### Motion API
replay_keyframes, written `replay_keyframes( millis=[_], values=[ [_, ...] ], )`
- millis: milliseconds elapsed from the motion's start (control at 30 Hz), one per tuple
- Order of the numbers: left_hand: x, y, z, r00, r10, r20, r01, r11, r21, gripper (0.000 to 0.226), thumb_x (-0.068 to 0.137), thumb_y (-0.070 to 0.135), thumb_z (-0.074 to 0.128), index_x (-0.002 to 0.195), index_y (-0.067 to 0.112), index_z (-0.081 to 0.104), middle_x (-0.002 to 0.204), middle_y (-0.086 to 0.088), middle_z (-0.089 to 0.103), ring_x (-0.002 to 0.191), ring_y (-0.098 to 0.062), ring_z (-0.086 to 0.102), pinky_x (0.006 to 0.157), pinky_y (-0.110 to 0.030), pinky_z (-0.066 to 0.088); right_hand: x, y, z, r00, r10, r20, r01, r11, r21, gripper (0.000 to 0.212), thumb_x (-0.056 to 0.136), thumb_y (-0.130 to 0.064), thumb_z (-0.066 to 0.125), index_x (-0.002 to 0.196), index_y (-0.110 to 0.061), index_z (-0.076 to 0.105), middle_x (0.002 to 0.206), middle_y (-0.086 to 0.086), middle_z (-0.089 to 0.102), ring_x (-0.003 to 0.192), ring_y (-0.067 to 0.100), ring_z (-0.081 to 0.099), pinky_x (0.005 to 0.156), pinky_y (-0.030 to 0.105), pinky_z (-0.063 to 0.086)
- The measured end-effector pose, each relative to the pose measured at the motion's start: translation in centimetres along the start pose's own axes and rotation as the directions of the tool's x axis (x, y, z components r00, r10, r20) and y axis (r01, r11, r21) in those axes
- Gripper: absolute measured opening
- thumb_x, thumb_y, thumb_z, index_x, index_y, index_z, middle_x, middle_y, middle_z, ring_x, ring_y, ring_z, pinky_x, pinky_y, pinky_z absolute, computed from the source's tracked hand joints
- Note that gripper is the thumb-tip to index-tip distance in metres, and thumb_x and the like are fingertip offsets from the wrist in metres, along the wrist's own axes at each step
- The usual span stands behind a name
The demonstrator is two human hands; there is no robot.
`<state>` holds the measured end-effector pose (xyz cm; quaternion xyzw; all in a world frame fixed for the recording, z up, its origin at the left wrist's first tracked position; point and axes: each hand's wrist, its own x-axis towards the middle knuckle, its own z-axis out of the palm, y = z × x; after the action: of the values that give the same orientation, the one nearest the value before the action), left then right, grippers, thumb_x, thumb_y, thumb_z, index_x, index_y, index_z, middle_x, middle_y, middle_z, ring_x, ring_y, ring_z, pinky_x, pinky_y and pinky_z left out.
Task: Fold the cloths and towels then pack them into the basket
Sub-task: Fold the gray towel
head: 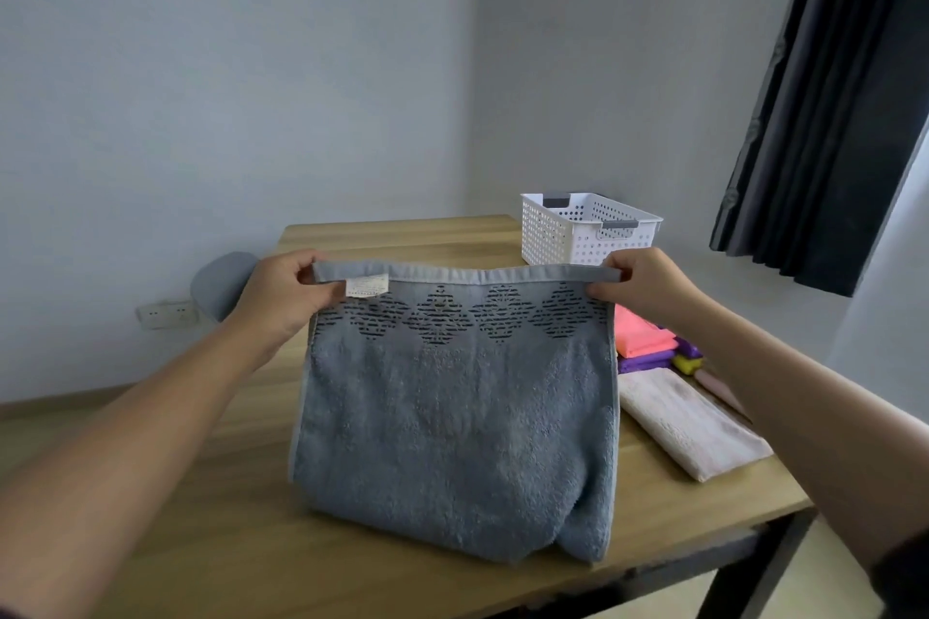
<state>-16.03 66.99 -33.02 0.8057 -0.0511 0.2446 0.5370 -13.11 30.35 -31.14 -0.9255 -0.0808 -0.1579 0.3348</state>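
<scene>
Left hand: the left hand (284,289) pinches the upper left corner of the towel's hem, thumb and fingers clamped on the cloth.
Right hand: the right hand (638,282) pinches the upper right corner of the same hem, fingers curled round it.
Towel: a grey-blue terry towel (452,417) with a band of diamond openwork and a white label (367,286) hangs between the hands; its lower part rests bunched on the wooden table (211,493).
Basket: a white perforated basket (585,229) stands at the table's far right corner.
Folded cloths: a beige folded towel (688,427) lies right of the held towel; pink (641,337), purple (646,362) and yellow (686,362) cloths lie behind it.
Background: a dark curtain (829,91) hangs at right; a wall socket (166,314) sits at left.
</scene>
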Motion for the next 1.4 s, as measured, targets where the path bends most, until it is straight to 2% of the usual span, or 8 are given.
replay_keyframes(
  millis=[300, 433, 633, 800, 1000, 1100, 1267, 1400],
  values=[
    [-2.0, -3.4, 2.1, 0.852, -0.268, 0.451, 0.053, 0.899, 0.434, 0.015, 0.082, 0.004, 0.06, 0.093, 0.014, 0.06, 0.083, -0.003, 0.059, 0.078, -0.018, 0.054, 0.066, -0.027, 0.042, -0.7, 0.8, 1.7, 0.973, -0.071, 0.218, 0.118, 0.971, -0.21, 0.018, 0.076, -0.017, 0.073, 0.065, -0.02, 0.059, 0.061, -0.006, 0.052, 0.06, 0.011, 0.044, 0.053, 0.023, 0.033],
    [-2.3, -5.0, 4.1, 0.737, -0.362, 0.571, -0.031, 0.825, 0.564, 0.003, 0.088, 0.024, 0.058, 0.089, 0.024, 0.061, 0.083, 0.002, 0.06, 0.076, -0.015, 0.055, 0.066, -0.029, 0.04, -1.3, 2.0, 3.5, 0.957, -0.074, 0.28, 0.164, 0.935, -0.313, 0.017, 0.067, -0.045, 0.066, 0.059, -0.032, 0.057, 0.058, -0.008, 0.053, 0.058, 0.011, 0.048, 0.057, 0.029, 0.043],
    [-1.0, -6.6, 7.2, 0.854, -0.258, 0.452, -0.03, 0.842, 0.538, 0.016, 0.09, 0.025, 0.058, 0.081, 0.011, 0.056, 0.075, -0.001, 0.05, 0.065, -0.014, 0.042, 0.057, -0.028, 0.026, -2.9, 2.9, 8.6, 0.919, -0.159, 0.361, 0.24, 0.951, -0.193, 0.026, 0.081, -0.019, 0.063, 0.061, -0.009, 0.049, 0.059, 0.002, 0.044, 0.059, 0.012, 0.036, 0.056, 0.023, 0.027],
    [-0.6, -9.4, 9.1, 0.763, -0.302, 0.572, -0.116, 0.806, 0.581, 0.014, 0.089, 0.019, 0.054, 0.076, 0.022, 0.048, 0.077, 0.002, 0.051, 0.072, -0.017, 0.048, 0.061, -0.029, 0.033, -4.2, 4.8, 12.9, 0.926, -0.22, 0.307, 0.267, 0.956, -0.123, 0.029, 0.073, -0.012, 0.058, 0.06, -0.024, 0.036, 0.063, -0.014, 0.04, 0.066, 0.015, 0.043, 0.063, 0.029, 0.035],
    [-1.8, -10.4, 8.0, 0.787, 0.076, 0.612, -0.508, 0.642, 0.574, 0.009, 0.095, 0.029, 0.046, 0.097, 0.026, 0.053, 0.109, 0.014, 0.046, 0.081, -0.005, 0.047, 0.064, -0.016, 0.03, -5.4, 6.7, 14.8, 0.978, -0.175, 0.11, 0.18, 0.983, -0.044, 0.021, 0.069, -0.031, 0.049, 0.061, -0.032, 0.03, 0.065, -0.017, 0.042, 0.06, 0.002, 0.041, 0.066, 0.037, 0.041],
    [-2.5, -11.5, 7.1, 0.718, 0.313, 0.622, -0.682, 0.496, 0.537, 0.024, 0.086, 0.035, 0.04, 0.092, 0.023, 0.06, 0.101, 0.012, 0.059, 0.093, -0.009, 0.053, 0.079, -0.021, 0.03, -5.7, 6.8, 15.2, 0.976, -0.205, 0.067, 0.21, 0.976, -0.063, 0.024, 0.07, -0.03, 0.051, 0.062, -0.033, 0.028, 0.067, -0.017, 0.042, 0.062, 0.008, 0.041, 0.06, 0.036, 0.039],
    [-4.9, -10.5, 6.1, 0.766, 0.26, 0.587, -0.515, 0.796, 0.319, 0.02, 0.084, 0.045, 0.041, 0.085, 0.029, 0.053, 0.069, 0.016, 0.054, 0.063, -0.004, 0.048, 0.056, -0.02, 0.033, -5.8, 7.1, 15.3, 0.975, -0.22, 0.038, 0.221, 0.974, -0.042, 0.032, 0.073, -0.022, 0.057, 0.063, -0.033, 0.029, 0.068, -0.016, 0.042, 0.064, 0.008, 0.041, 0.06, 0.036, 0.039],
    [-6.4, -8.8, 5.7, 0.786, 0.328, 0.524, -0.453, 0.883, 0.127, 0.013, 0.085, 0.038, 0.054, 0.079, 0.028, 0.059, 0.061, 0.01, 0.055, 0.049, -0.004, 0.044, 0.048, -0.018, 0.032, -5.9, 7.0, 15.1, 0.975, -0.215, 0.051, 0.216, 0.976, -0.001, 0.029, 0.073, -0.023, 0.055, 0.063, -0.032, 0.029, 0.067, -0.015, 0.041, 0.062, 0.001, 0.041, 0.058, 0.033, 0.035]
  ],
)
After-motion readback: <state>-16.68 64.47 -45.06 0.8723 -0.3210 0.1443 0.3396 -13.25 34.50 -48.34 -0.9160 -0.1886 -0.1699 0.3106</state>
